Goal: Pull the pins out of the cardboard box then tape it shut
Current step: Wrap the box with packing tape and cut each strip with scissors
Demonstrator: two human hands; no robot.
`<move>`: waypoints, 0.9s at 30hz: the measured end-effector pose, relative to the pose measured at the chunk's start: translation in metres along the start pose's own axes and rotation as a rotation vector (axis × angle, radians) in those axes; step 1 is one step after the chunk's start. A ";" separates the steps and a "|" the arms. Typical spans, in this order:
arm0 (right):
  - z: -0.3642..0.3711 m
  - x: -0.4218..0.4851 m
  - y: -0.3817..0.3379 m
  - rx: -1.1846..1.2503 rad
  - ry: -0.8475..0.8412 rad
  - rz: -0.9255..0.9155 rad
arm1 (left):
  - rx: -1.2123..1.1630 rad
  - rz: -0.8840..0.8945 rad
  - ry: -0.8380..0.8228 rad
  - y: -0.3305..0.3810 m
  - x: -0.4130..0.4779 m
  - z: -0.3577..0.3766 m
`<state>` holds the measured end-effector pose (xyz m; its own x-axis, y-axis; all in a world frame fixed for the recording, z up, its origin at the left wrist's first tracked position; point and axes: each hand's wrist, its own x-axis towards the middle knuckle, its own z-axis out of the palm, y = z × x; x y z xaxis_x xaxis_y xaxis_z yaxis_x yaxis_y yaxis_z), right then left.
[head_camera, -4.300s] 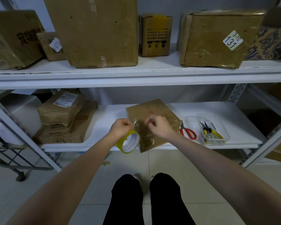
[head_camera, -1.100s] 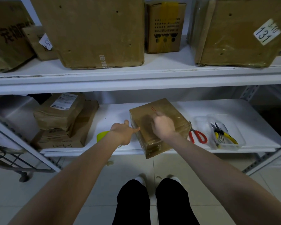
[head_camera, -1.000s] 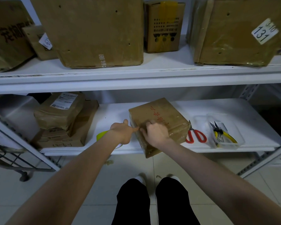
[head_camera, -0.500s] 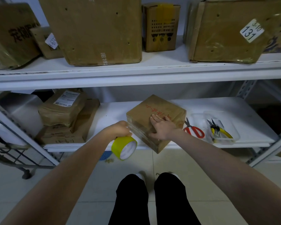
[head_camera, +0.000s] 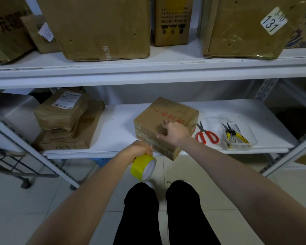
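Head cam, single view, everything located off the cardboard box (head_camera: pixel 166 119).

- Box: on the lower shelf (head_camera: pixel 117 131), turned diagonally. Its near corner hangs over the shelf's front edge. Red handwriting on the top face, and the near side faces look glossy with tape bands.
- Right hand (head_camera: pixel 175 132): palm down on the box top, near its front edge. Thumb is spread toward the near-left edge. Fingers are foreshortened and lie on the cardboard, with nothing pinched or held.
- Left hand (head_camera: pixel 140 149): just near-left of the box's overhanging corner, below shelf level. Fingers are wrapped round a yellow tape roll (head_camera: pixel 143 167), which hangs under the fist with its white core facing the camera. Can't tell if a strip runs from the roll to the box.
- Right of the box: red-handled scissors (head_camera: pixel 208 136) flat on the shelf, just beside it. Further right is a clear plastic tray (head_camera: pixel 244 147) holding yellow-handled pliers (head_camera: pixel 237 136).
- Left of the box, well apart: a stack of wrapped brown parcels (head_camera: pixel 60 112), the top one with a white label.
- Above the box: an upper shelf with large cartons, the right one tagged "131" (head_camera: pixel 274 20).
- Below the box: tiled floor and the person's black trouser legs (head_camera: pixel 159 213).
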<state>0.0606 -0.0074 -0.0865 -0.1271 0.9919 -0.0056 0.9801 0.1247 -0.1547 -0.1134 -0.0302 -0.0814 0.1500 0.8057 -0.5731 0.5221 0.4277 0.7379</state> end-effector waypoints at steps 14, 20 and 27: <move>0.006 -0.027 0.093 0.380 0.318 0.589 | -0.081 -0.056 0.084 0.003 0.017 0.017; 0.049 -0.025 0.125 0.224 0.013 0.664 | -0.072 -0.037 0.160 -0.004 0.027 0.023; 0.064 -0.014 0.130 0.167 -0.059 0.764 | -0.128 -0.017 0.137 -0.006 0.028 0.024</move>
<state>0.1799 -0.0065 -0.1693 0.5610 0.7975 -0.2218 0.7635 -0.6021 -0.2335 -0.0924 -0.0201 -0.1098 0.0213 0.8425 -0.5384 0.4112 0.4834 0.7728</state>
